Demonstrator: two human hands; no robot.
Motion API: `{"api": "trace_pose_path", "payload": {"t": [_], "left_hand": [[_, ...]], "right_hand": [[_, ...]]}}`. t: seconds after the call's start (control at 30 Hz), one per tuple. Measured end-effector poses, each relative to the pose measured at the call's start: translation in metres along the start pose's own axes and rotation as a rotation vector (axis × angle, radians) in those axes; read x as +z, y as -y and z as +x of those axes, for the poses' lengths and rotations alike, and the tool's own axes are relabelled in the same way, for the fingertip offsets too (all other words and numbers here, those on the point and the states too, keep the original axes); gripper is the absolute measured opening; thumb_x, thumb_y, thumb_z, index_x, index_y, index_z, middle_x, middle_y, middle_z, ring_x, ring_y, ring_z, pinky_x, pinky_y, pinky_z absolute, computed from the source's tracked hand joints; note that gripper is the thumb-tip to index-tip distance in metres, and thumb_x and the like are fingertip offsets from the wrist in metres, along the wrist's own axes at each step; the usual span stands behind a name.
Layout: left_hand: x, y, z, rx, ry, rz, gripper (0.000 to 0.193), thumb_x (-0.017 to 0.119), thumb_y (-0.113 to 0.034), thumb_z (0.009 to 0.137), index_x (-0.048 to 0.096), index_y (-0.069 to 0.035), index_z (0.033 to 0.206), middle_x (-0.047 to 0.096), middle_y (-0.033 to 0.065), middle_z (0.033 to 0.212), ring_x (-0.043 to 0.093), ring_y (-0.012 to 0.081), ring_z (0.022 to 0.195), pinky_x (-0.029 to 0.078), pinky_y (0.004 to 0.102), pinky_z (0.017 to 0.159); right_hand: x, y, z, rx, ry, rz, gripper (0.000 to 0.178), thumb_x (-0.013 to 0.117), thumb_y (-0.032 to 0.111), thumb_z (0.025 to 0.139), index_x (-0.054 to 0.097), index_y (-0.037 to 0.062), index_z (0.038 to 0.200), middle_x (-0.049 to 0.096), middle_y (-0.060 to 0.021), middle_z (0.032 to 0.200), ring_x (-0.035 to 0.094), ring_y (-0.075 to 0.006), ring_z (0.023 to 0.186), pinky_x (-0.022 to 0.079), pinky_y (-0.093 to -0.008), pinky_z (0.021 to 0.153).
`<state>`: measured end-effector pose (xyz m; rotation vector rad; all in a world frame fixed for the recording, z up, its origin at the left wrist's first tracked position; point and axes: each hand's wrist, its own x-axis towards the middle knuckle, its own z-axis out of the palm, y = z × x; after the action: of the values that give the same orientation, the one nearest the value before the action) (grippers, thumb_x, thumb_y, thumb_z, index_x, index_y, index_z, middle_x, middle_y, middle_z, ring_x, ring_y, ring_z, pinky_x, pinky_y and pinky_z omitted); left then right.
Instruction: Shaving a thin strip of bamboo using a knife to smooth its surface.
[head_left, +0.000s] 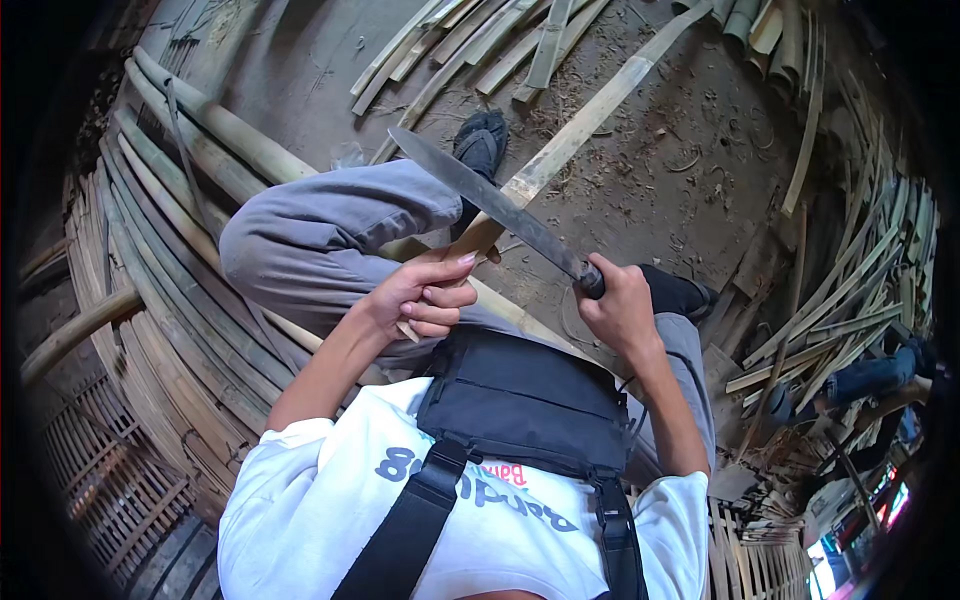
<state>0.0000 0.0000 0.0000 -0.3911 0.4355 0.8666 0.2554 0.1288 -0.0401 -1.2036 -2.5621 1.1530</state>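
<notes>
Fingers of the left hand [432,294] curl round a long pale bamboo strip [580,128], seemingly steadying it under a grey steel machete [480,189], contact unclear, whose black handle [593,281] the right hand [622,310] clasps.

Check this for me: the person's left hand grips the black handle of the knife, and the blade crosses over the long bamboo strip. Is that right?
Not quite: the head view shows the right hand gripping the black handle of the knife. The left hand holds the long bamboo strip, which the blade does cross over.
</notes>
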Motion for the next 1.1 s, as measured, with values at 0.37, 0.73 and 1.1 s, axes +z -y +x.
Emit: {"api": "trace_pose_path", "payload": {"t": [0.37, 0.73, 1.1], "left_hand": [[0.0, 0.021, 0.027, 0.039, 0.028, 0.152, 0.025, 0.038, -0.021, 0.105, 0.046, -0.011, 0.127, 0.027, -0.0048, 0.058, 0.023, 0.0018, 0.041, 0.019, 0.0181, 0.034], [0.024, 0.037, 0.034, 0.076, -0.205, 0.482, 0.026, 0.048, -0.017, 0.102, 0.036, -0.014, 0.125, 0.026, -0.0043, 0.063, 0.021, 0.004, 0.045, 0.017, 0.0205, 0.04], [0.018, 0.037, 0.033, 0.071, -0.216, 0.459, 0.025, 0.049, -0.017, 0.101, 0.035, -0.017, 0.123, 0.026, -0.0047, 0.063, 0.021, 0.0039, 0.045, 0.017, 0.0206, 0.04]], "right_hand": [[-0.01, -0.028, -0.008, 0.132, -0.155, -0.063, 0.019, 0.067, 0.014, 0.069, 0.06, 0.0098, 0.087, 0.06, -0.0202, 0.063, 0.062, -0.0407, 0.062, 0.05, -0.0488, 0.057], [-0.026, -0.039, -0.027, 0.075, -0.059, -0.192, 0.022, 0.066, 0.016, 0.067, 0.061, 0.0109, 0.087, 0.061, -0.0212, 0.062, 0.064, -0.0403, 0.062, 0.052, -0.0498, 0.059], [-0.016, -0.039, -0.03, -0.015, 0.059, -0.236, 0.026, 0.067, 0.017, 0.065, 0.062, 0.0117, 0.09, 0.061, -0.0196, 0.064, 0.064, -0.04, 0.065, 0.052, -0.0497, 0.061]]}}
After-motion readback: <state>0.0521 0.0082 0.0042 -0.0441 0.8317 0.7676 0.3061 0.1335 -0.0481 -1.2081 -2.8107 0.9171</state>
